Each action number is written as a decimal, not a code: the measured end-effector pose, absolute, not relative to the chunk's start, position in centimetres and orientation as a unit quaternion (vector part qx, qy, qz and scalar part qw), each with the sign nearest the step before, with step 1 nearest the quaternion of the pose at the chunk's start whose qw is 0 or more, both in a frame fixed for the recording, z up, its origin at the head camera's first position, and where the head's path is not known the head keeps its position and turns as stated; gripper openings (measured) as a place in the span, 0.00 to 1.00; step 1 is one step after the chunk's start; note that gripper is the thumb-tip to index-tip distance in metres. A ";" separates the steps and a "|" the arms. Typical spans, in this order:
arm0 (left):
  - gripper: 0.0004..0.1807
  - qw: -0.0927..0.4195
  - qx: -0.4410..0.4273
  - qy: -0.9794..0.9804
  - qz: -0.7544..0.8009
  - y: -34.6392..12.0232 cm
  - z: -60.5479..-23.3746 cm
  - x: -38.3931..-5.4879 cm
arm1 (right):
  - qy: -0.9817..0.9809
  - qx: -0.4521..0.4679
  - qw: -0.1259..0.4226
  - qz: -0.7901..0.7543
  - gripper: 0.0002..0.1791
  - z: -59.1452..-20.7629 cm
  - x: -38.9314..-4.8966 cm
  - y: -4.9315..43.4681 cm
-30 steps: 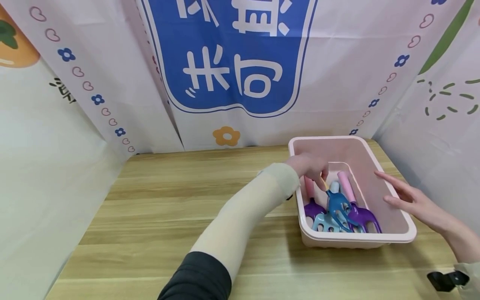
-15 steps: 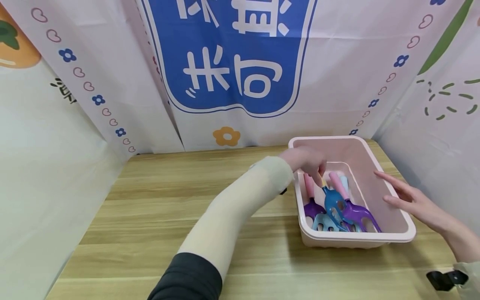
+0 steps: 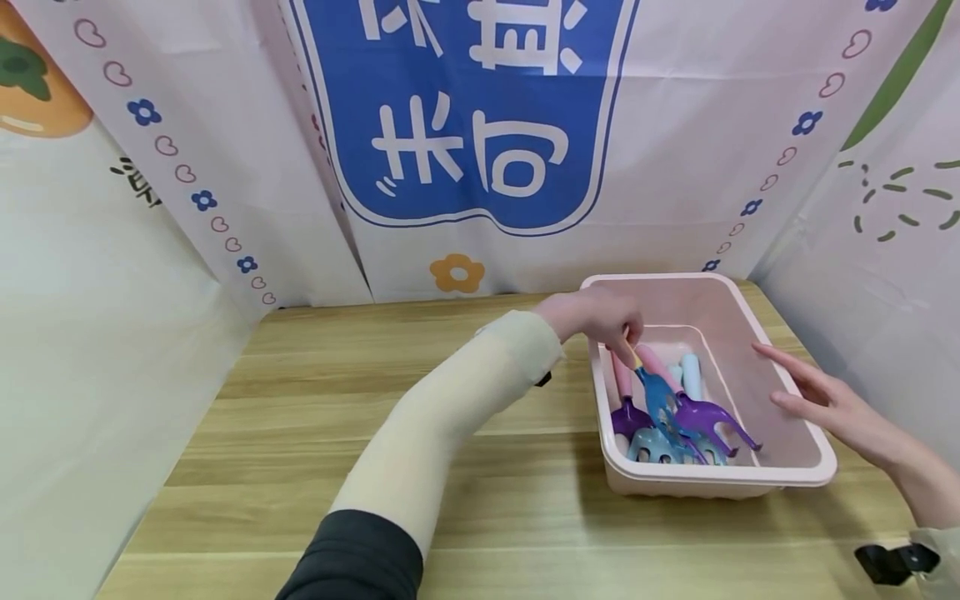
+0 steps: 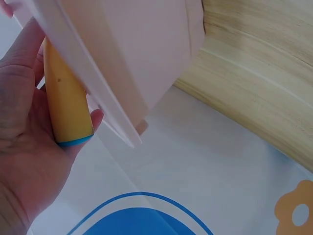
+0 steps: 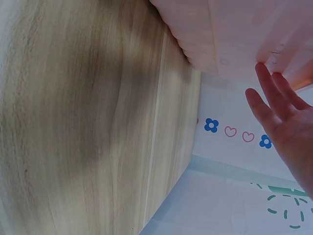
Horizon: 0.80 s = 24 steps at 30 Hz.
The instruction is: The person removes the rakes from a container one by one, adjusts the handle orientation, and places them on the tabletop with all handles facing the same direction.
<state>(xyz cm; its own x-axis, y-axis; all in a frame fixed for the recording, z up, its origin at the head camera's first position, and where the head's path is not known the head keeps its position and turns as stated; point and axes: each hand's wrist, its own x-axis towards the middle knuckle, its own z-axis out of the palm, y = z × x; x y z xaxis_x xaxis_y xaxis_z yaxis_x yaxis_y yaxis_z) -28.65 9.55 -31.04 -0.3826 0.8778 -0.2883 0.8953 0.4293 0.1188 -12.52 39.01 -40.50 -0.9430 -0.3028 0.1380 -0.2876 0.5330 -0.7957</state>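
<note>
A pink plastic bin (image 3: 720, 477) holds several beach-toy tools. My left hand (image 3: 600, 317) reaches over its left rim and grips the yellow handle (image 4: 68, 98) of a blue toy rake (image 3: 657, 396). The rake slants down, its blue head overlapping the other tools. Right beside it lies a purple rake (image 3: 705, 417) with a pink handle; another purple tool (image 3: 628, 417) rests along the left wall. Light blue rakes (image 3: 654, 448) lie underneath, partly hidden. My right hand (image 3: 832, 408) is at the bin's right side, fingers straight; the right wrist view shows fingertips (image 5: 261, 71) against the outer wall.
The bin stands at the right of a wood-grain table (image 3: 510, 517). Printed white cloth (image 3: 660, 192) closes off the back and both sides, close behind the bin and to its right.
My left hand has drawn back left, pulling the blue rake leftward and tilting it. The purple rake with the pink handle has shifted left too. My right hand stays in place.
</note>
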 end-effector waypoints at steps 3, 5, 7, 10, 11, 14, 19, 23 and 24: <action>0.18 0.158 0.541 0.826 -0.022 9.3 -30.8 -28.7 | 0.875 -0.168 0.009 -0.454 0.36 -40.5 -12.5 39.0; 0.18 0.167 0.543 0.823 -0.017 9.1 -30.5 -28.7 | 0.875 -0.167 0.010 -0.455 0.36 -40.6 -12.5 39.0; 0.18 0.182 0.544 0.819 -0.003 9.0 -30.3 -28.7 | 0.875 -0.166 0.010 -0.455 0.36 -40.6 -12.5 39.1; 0.18 0.205 0.546 0.811 0.032 8.9 -30.1 -28.9 | 0.877 -0.161 0.011 -0.453 0.36 -40.6 -12.6 39.0; 0.18 0.214 0.544 0.810 0.046 8.8 -30.1 -28.9 | 0.878 -0.159 0.010 -0.452 0.37 -40.6 -12.6 39.0; 0.18 0.232 0.538 0.806 0.079 8.4 -30.0 -29.1 | 0.878 -0.161 0.006 -0.450 0.37 -40.6 -12.7 39.0; 0.17 0.243 0.523 0.812 0.090 7.9 -29.9 -29.2 | 0.876 -0.169 -0.003 -0.451 0.36 -40.6 -12.6 39.0; 0.18 0.245 0.514 0.817 0.089 7.5 -29.5 -29.2 | 0.875 -0.171 -0.006 -0.452 0.36 -40.7 -12.6 39.0; 0.18 0.249 0.513 0.817 0.091 7.5 -29.4 -29.2 | 0.875 -0.171 -0.005 -0.453 0.36 -40.7 -12.7 38.9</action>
<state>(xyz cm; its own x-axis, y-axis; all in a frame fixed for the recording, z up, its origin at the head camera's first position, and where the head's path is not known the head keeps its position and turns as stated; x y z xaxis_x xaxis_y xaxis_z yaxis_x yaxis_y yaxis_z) -29.22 7.48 -29.40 -0.3511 0.8824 -0.3133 0.7924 0.4582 0.4027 -12.66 38.95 -40.69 -0.9414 -0.2951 0.1636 -0.3040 0.5319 -0.7904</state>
